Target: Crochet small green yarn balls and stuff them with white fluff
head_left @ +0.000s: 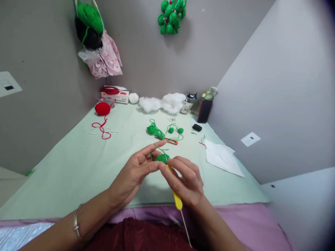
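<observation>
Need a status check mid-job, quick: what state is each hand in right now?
Left hand: holding the green crochet piece.
Right hand: closed on the yellow-handled hook.

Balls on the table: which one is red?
The red ball at the far left; the white ball and green balls all lie farther right.

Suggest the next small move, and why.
Probably catch the yarn with the hook: the right hand holds it with the tip up beside that strand, while the left hand pinches the green piece. Whether the tip is through a loop is too small to tell.
</observation>
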`<state>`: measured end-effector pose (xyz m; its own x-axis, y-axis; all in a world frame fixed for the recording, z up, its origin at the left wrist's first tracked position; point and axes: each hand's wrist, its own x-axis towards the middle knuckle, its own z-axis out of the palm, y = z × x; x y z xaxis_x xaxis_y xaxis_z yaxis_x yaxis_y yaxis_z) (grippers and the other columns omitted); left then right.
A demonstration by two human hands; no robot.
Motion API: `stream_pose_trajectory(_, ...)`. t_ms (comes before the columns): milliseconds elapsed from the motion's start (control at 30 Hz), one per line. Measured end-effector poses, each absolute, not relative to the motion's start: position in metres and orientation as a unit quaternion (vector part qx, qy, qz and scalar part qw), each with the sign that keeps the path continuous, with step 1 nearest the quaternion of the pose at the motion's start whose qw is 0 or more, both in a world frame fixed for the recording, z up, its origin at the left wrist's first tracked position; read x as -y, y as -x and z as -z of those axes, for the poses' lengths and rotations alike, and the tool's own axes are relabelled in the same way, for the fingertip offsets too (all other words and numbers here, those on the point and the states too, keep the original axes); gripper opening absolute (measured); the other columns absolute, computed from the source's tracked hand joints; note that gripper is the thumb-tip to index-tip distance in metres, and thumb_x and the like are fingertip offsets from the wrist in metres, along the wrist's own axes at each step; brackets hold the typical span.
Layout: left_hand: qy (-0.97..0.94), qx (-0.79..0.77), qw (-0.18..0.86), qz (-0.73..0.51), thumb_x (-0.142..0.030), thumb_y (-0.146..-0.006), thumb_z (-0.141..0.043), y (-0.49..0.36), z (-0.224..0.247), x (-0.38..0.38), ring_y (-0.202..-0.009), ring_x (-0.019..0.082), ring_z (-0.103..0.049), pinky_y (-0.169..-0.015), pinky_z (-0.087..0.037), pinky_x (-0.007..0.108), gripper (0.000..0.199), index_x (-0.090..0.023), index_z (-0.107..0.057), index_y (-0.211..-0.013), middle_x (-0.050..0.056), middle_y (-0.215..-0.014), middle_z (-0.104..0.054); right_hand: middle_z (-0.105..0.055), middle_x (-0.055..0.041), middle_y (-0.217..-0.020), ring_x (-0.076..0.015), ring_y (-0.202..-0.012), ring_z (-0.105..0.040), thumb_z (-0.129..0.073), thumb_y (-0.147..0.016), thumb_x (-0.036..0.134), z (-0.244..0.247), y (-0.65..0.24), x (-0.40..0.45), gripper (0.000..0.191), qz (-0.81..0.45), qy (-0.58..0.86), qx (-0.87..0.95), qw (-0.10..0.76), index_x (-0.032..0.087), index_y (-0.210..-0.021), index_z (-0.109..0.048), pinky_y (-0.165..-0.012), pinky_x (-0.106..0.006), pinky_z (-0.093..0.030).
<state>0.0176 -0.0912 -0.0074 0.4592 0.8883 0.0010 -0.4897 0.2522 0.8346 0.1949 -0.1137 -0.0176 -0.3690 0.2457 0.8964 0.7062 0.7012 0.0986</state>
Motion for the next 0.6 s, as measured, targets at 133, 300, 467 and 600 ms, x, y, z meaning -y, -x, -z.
stream_pose_trajectory(133, -0.348, -0.22, 0.807, -0.423, -0.028, -0.079, -0.083, -0.016, 0.007, 0.086, -0.091, 0.013, -0.054, -0.087, -0.042, 0.024, 0.058, -0.026, -0.068, -0.135, 0.001, -0.098, -0.063, -0.076, -0.0071, -0.107, -0.0195, -0.094, -0.073, -0.06, -0.096, 0.006, 0.013, -0.194, 0.109, 0.042, 0.045, 0.286, 0.767, 0.572, 0.03, -0.128, -0.071, -0.073, -0.033, -0.064)
stream_pose_trajectory(300, -0.41, -0.238, 0.76, -0.445, -0.023, -0.077, -0.083, -0.008, 0.007, 0.08, -0.093, 0.013, -0.051, -0.089, -0.039, 0.024, 0.06, -0.032, -0.069, -0.135, 0.0, -0.098, -0.059, -0.078, -0.0062, -0.102, -0.0196, -0.091, -0.074, -0.06, -0.096, 0.005, 0.007, -0.193, 0.11, 0.035, -0.129, 0.296, 0.712, 0.623, 0.029, -0.116, -0.076, -0.074, -0.035, -0.063)
stream_pose_trajectory(467, -0.486, -0.249, 0.721, -0.428, -0.025, -0.077, -0.08, -0.001, 0.01, 0.076, -0.088, 0.013, -0.048, -0.08, -0.038, 0.025, 0.057, -0.036, -0.07, -0.132, -0.001, -0.099, -0.054, -0.077, -0.005, -0.092, -0.0185, -0.081, -0.073, -0.06, -0.099, 0.016, 0.005, -0.199, 0.113, 0.022, -0.269, 0.327, 0.655, 0.626, 0.025, -0.106, -0.079, -0.073, -0.035, -0.061)
stream_pose_trajectory(600, -0.502, -0.242, 0.72, -0.414, -0.026, -0.076, -0.078, 0.002, 0.012, 0.072, -0.09, 0.016, -0.049, -0.082, -0.039, 0.027, 0.053, -0.035, -0.073, -0.128, 0.001, -0.098, -0.055, -0.076, -0.0043, -0.083, -0.0151, -0.066, -0.07, -0.066, -0.096, 0.027, 0.002, -0.201, 0.108, 0.015, -0.423, 0.323, 0.536, 0.655, 0.022, -0.092, -0.079, -0.063, -0.03, -0.059)
